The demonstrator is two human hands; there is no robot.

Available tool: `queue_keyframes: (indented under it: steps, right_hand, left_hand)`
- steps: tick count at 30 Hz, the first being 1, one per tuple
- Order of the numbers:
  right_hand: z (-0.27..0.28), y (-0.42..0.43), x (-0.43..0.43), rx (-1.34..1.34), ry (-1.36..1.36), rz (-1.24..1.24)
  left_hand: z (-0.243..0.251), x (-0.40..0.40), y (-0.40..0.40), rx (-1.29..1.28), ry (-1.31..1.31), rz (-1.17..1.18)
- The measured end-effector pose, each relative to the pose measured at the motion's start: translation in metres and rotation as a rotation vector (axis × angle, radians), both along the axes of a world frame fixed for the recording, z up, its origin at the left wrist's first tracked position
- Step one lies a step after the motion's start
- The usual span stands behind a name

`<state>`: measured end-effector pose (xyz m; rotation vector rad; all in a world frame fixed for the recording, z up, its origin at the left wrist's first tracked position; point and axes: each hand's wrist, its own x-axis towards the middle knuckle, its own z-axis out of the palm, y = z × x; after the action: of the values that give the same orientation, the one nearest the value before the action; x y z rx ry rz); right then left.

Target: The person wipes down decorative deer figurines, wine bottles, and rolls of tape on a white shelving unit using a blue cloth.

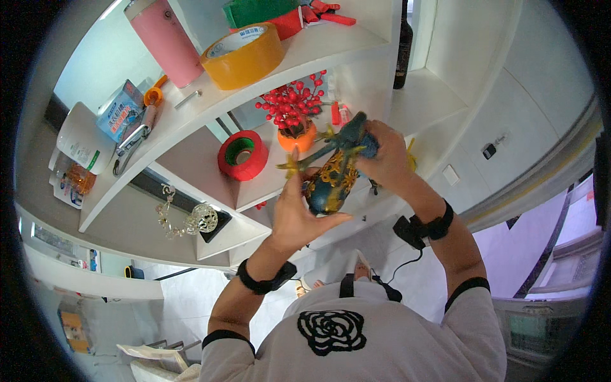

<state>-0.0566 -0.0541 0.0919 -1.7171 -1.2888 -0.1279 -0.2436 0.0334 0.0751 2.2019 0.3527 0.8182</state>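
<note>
A dark blue figurine [331, 184] with gold ornament and yellow-tipped projecting parts is held tilted in front of the shelves. My right hand [389, 155] grips its upper end, at the right. Around its lower left side is my left hand [298, 210], some fingers partly hidden behind the piece and the thumb stretched out below it. Both wrists wear black straps with small devices. Just beyond the figurine, on a shelf, an orange pot [297, 138] holds a plant with red berries [293, 100]. Left of the pot lies a roll of red tape [243, 155].
On the upper shelf [191, 112] are a pink tumbler [164, 40], a roll of yellow tape [243, 57], a white bottle [83, 138] and a blue box [117, 112]. A beaded ornament [200, 218] stands in the lower left compartment. A dark bottle [403, 52] is at upper right.
</note>
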Motion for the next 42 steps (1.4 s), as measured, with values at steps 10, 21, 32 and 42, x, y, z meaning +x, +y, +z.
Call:
queue_keyframes:
  steps: [10,21,32,42]
  right_hand:
    - [0.005,0.011,0.003,0.122,0.392,0.612]
    - [-0.01,-0.025,-0.072,0.06,-0.108,-0.017]
    - [-0.049,-0.076,-0.06,0.276,-0.511,0.306]
    - [-0.007,-0.121,0.046,0.138,0.55,0.123]
  left_hand:
    - [-0.008,0.019,0.004,-1.725,-0.01,-0.799]
    - [-0.01,0.04,-0.003,-1.508,-0.311,-0.314]
    - [0.006,0.059,-0.03,-1.493,-0.208,-0.233]
    - [-0.028,0.095,-0.027,-1.595,0.309,-0.602]
